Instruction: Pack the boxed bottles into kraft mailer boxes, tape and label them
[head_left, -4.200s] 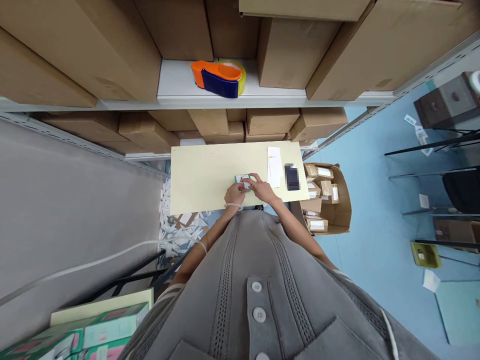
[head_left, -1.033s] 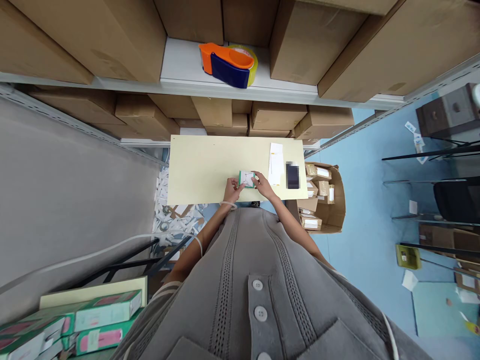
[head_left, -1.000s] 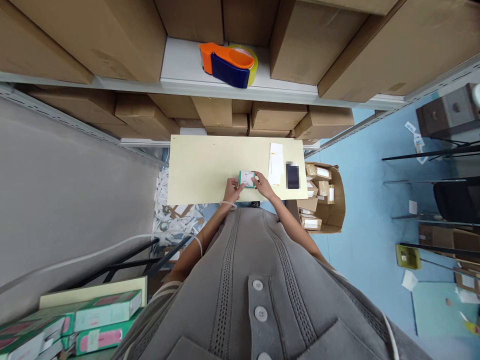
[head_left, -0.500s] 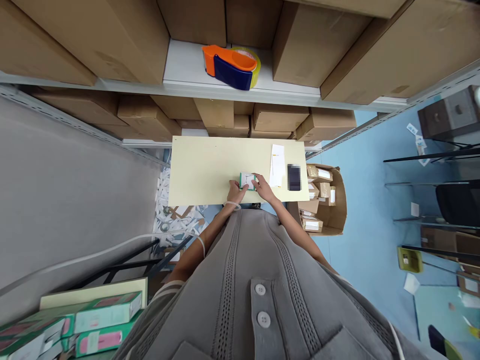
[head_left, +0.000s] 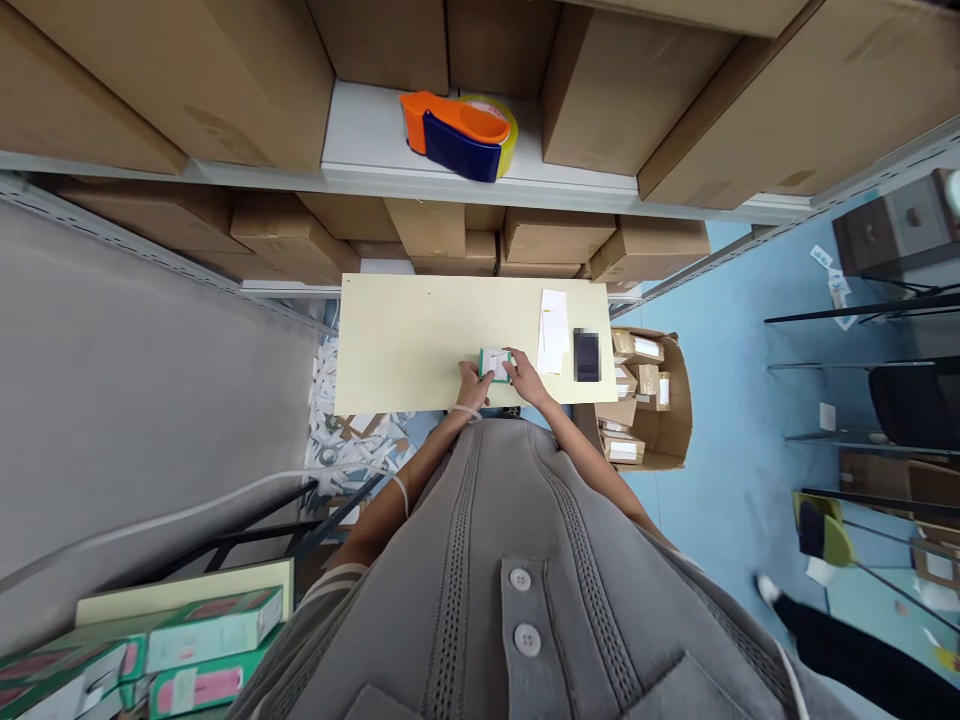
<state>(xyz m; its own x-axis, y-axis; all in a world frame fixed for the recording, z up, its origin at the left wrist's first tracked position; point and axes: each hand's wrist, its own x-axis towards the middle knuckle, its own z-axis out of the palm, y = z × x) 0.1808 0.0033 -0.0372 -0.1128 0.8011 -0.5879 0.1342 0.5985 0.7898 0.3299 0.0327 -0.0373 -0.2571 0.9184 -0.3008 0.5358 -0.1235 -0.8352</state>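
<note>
A small white box with green edges (head_left: 495, 363) is held between my two hands, just above the near part of the pale yellow table (head_left: 405, 340). My left hand (head_left: 472, 384) grips its left side, thumb on the upper face. On the opposite side, the fingers of my right hand (head_left: 523, 376) close around the right edge. Print on the box is too small to read. To the right of my hands lie a white paper sheet (head_left: 553, 330) and a dark phone-like slab (head_left: 587, 354), its face pixelated.
An orange and blue tape dispenser (head_left: 457, 135) sits on the shelf among cardboard boxes. Right of the table stands an open carton (head_left: 675, 410) holding small parcels. Green boxes (head_left: 214, 630) are stacked at lower left. A person's dark-clothed leg (head_left: 840, 640) shows at lower right.
Both hands keep hold of the small box, almost unmoved. At lower right, another person's leg and a dark-bristled broom have come into view.
</note>
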